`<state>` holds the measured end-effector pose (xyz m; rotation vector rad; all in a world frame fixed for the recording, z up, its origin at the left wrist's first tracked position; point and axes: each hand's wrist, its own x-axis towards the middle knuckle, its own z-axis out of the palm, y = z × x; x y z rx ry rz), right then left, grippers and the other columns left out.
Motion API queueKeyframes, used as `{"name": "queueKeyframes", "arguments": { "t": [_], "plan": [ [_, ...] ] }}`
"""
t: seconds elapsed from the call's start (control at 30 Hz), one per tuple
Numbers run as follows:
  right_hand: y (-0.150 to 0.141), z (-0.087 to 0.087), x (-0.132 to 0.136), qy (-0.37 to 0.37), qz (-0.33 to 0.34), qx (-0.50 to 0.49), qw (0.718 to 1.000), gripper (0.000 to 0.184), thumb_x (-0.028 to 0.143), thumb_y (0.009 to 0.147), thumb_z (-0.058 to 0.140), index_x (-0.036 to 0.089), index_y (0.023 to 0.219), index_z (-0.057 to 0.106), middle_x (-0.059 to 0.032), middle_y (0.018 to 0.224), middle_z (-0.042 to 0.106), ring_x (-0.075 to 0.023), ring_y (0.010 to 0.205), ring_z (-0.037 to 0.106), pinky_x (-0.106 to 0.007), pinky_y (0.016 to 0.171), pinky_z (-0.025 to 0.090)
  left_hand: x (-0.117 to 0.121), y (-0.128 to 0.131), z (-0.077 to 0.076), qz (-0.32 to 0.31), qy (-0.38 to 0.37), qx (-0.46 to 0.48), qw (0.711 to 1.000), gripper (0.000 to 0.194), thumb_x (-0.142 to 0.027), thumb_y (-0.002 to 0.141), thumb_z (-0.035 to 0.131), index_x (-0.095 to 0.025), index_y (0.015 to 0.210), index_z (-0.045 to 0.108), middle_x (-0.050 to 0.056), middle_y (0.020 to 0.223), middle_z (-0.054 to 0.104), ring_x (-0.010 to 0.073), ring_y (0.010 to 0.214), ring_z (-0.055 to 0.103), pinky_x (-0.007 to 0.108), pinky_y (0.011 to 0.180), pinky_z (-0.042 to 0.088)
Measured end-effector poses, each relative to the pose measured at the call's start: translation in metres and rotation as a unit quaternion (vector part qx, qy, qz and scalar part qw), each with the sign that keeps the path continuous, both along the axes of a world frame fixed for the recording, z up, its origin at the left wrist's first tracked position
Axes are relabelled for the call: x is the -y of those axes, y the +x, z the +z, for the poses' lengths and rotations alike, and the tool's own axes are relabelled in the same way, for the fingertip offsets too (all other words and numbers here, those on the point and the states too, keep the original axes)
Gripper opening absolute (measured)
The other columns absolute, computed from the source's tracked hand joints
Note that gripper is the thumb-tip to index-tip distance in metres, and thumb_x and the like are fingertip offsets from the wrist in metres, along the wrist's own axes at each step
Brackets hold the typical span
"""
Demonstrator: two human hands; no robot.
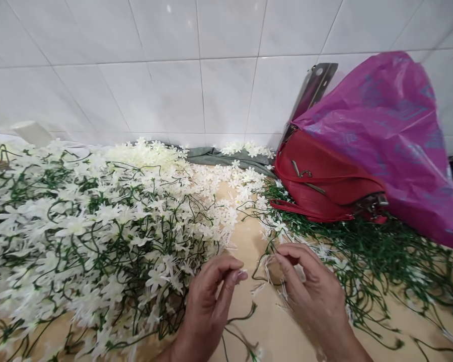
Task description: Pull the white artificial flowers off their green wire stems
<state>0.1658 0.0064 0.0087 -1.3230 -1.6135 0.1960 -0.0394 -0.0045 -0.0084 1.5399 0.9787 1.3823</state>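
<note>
My left hand [213, 296] is closed in a pinch, with a tiny white piece between thumb and forefinger that is too small to name surely. Opposite it, my right hand [313, 291] pinches a green artificial flower stem [267, 256] that curves down from its fingertips. Something pale shows inside the right palm, partly hidden by the fingers. Thin white stamen-like bits [258, 289] lie on the table between the hands. Left of my left hand spreads a large heap of white artificial flowers [109, 226] on green stems.
A pile of bare green stems [377, 256] lies at the right. A red handbag [324, 176] and a purple plastic bag [392, 136] rest behind and on it. Loose white blossoms [215, 176] cover the tan table [245, 239] toward the tiled wall [226, 95]. A metal bar [317, 83] leans there.
</note>
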Motion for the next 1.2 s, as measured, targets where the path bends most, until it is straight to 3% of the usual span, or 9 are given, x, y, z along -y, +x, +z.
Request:
{"name": "queueKeyframes", "arguments": {
  "t": [0.13, 0.27, 0.4, 0.5, 0.63, 0.77, 0.97, 1.2],
  "plan": [
    [0.000, -0.001, -0.001, -0.067, -0.038, -0.105, 0.991, 0.010, 0.029, 0.098, 0.063, 0.022, 0.096, 0.069, -0.0032, 0.090, 0.070, -0.0172, 0.082, 0.067, -0.028, 0.074, 0.054, 0.000, -0.001, -0.002, -0.001, 0.002, -0.031, 1.000, 0.014, -0.016, 0.100, 0.061, -0.021, 0.110, 0.070, 0.006, 0.104, 0.070, 0.0164, 0.095, 0.071, 0.029, 0.087, 0.062],
    [0.003, -0.003, 0.000, -0.108, -0.052, -0.173, 0.978, 0.013, 0.033, 0.099, 0.063, 0.022, 0.101, 0.069, -0.0028, 0.091, 0.070, -0.0156, 0.077, 0.064, -0.027, 0.069, 0.052, 0.001, -0.002, 0.000, 0.000, 0.007, -0.052, 0.999, 0.012, -0.014, 0.098, 0.065, -0.020, 0.107, 0.070, 0.005, 0.099, 0.071, 0.0151, 0.091, 0.071, 0.025, 0.083, 0.060],
    [0.007, 0.000, 0.001, -0.024, -0.074, -0.114, 0.990, 0.008, 0.026, 0.098, 0.064, 0.022, 0.102, 0.070, -0.0039, 0.097, 0.068, -0.0175, 0.090, 0.064, -0.030, 0.082, 0.051, 0.002, -0.003, 0.003, 0.001, 0.019, -0.071, 0.997, 0.013, -0.011, 0.096, 0.064, -0.020, 0.105, 0.069, 0.004, 0.097, 0.071, 0.0153, 0.090, 0.071, 0.026, 0.083, 0.058],
    [0.008, 0.004, 0.002, 0.039, -0.068, -0.033, 0.996, 0.015, 0.016, 0.098, 0.060, 0.023, 0.106, 0.072, -0.0058, 0.105, 0.068, -0.0191, 0.100, 0.064, -0.034, 0.092, 0.050, 0.001, -0.003, 0.006, -0.001, 0.041, -0.102, 0.994, 0.018, -0.006, 0.094, 0.062, -0.021, 0.103, 0.068, 0.003, 0.095, 0.071, 0.0147, 0.088, 0.070, 0.025, 0.081, 0.056],
    [0.004, 0.008, 0.003, 0.058, -0.047, 0.045, 0.996, 0.026, 0.007, 0.097, 0.053, 0.022, 0.111, 0.070, -0.0093, 0.113, 0.067, -0.0231, 0.109, 0.062, -0.042, 0.098, 0.048, 0.000, -0.002, 0.011, -0.010, 0.076, -0.137, 0.988, 0.028, 0.001, 0.089, 0.061, -0.022, 0.104, 0.067, 0.000, 0.088, 0.071, 0.0128, 0.082, 0.067, 0.022, 0.077, 0.052],
    [0.001, 0.005, 0.003, 0.087, -0.018, 0.107, 0.990, 0.031, 0.002, 0.095, 0.053, 0.024, 0.112, 0.067, -0.0090, 0.112, 0.069, -0.0253, 0.110, 0.063, -0.048, 0.100, 0.045, 0.001, 0.000, 0.014, -0.035, 0.083, -0.139, 0.986, 0.033, -0.002, 0.092, 0.060, -0.023, 0.115, 0.070, 0.003, 0.092, 0.070, 0.0144, 0.086, 0.066, 0.023, 0.077, 0.052],
    [-0.004, -0.005, 0.003, 0.072, 0.085, 0.123, 0.986, 0.031, 0.001, 0.094, 0.057, 0.023, 0.114, 0.066, -0.0072, 0.106, 0.071, -0.0233, 0.105, 0.065, -0.043, 0.097, 0.050, 0.000, 0.001, 0.016, -0.016, 0.101, -0.137, 0.985, 0.030, -0.001, 0.093, 0.059, -0.024, 0.105, 0.073, 0.002, 0.088, 0.063, 0.0132, 0.086, 0.062, 0.020, 0.077, 0.050],
    [-0.008, -0.009, 0.004, 0.042, 0.106, 0.139, 0.984, 0.028, 0.002, 0.096, 0.057, 0.023, 0.114, 0.064, -0.0063, 0.104, 0.072, -0.0224, 0.103, 0.065, -0.041, 0.094, 0.049, -0.001, 0.001, 0.017, -0.069, 0.113, -0.131, 0.982, 0.028, 0.000, 0.092, 0.058, -0.022, 0.105, 0.069, 0.005, 0.099, 0.073, 0.0149, 0.098, 0.070, 0.022, 0.088, 0.054]
  ]
}}
